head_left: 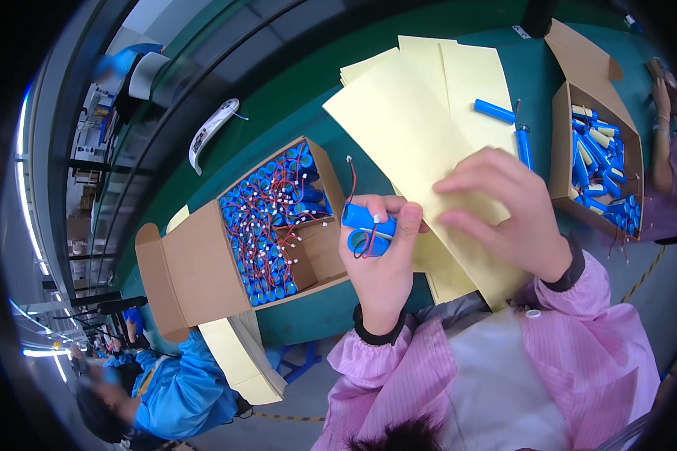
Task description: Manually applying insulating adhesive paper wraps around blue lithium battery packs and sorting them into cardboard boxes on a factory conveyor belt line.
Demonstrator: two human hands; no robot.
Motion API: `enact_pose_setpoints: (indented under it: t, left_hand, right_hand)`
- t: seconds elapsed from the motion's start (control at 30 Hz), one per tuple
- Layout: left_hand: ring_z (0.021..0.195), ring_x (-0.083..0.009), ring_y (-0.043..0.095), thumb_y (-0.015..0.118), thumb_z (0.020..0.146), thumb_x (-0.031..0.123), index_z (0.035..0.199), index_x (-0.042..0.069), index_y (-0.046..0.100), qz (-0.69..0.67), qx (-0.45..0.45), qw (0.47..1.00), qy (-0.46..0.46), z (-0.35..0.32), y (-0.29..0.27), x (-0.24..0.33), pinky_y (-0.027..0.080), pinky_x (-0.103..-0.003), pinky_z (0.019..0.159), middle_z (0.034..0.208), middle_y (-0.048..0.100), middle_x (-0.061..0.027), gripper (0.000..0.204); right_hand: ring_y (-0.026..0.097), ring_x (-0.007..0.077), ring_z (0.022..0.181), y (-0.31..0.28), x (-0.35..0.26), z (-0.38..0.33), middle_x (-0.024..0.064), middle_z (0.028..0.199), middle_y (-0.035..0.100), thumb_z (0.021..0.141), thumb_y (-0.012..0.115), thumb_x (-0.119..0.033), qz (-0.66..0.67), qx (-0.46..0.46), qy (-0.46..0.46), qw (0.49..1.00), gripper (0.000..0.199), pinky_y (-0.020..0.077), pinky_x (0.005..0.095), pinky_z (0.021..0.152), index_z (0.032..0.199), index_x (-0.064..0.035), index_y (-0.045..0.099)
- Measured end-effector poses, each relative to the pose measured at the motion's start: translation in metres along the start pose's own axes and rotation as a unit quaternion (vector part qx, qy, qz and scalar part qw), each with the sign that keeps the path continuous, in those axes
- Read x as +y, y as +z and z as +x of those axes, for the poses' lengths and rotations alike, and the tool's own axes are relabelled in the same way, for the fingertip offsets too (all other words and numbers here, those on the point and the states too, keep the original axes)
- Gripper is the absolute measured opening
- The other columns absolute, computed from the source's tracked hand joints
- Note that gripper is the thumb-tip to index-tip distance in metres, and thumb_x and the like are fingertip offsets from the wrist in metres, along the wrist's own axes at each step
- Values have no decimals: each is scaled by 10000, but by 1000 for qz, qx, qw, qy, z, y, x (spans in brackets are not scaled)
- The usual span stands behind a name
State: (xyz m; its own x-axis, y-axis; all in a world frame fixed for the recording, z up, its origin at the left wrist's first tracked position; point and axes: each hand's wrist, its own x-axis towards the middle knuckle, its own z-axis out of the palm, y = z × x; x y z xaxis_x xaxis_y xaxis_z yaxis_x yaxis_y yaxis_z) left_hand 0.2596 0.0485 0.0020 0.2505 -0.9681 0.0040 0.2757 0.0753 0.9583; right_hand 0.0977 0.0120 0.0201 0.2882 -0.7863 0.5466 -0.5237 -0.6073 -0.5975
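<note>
My left hand (384, 282) is closed around two blue cylindrical battery cells (357, 217), with thin red and black wires and small white connectors trailing from them. Its thumb lies close to the edge of a pale yellow sheet (395, 124). Over that sheet hovers my right hand (504, 210), fingers apart and slightly curled, nothing visible in them. Whether its fingertips touch the paper, I cannot tell. More yellow sheets (470, 83) lie fanned underneath. A loose blue cell (494, 111) rests on them, and another blue cell (523, 146) lies just right of them.
To the left stands an open cardboard box (192, 274) with many wired blue cells (259, 225). Another open box (560, 143) of cells is at right. A white curved device (212, 134) lies farther back. A person in blue (188, 391) sits lower left; another person's arm (663, 143) shows at far right.
</note>
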Motion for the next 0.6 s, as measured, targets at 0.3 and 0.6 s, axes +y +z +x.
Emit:
enact_pose_setpoints:
  t: [0.3,0.6]
  left_hand:
    - [730,-133,573,671,836,11,856,72,399,42,-15,997,61,-2,6,-6,468,-258,682,801,598,-87,279]
    - [672,-115,521,625,877,41,883,76,400,81,-19,992,99,-3,8,-17,422,-228,621,829,524,-45,227]
  right_hand:
    - [624,219,667,5,-1,-2,60,798,645,708,749,-132,61,-11,-26,998,222,496,280,579,903,-61,670]
    - [645,193,609,-2,4,2,82,720,656,755,695,-79,111,-40,17,993,95,499,259,542,807,-1,684]
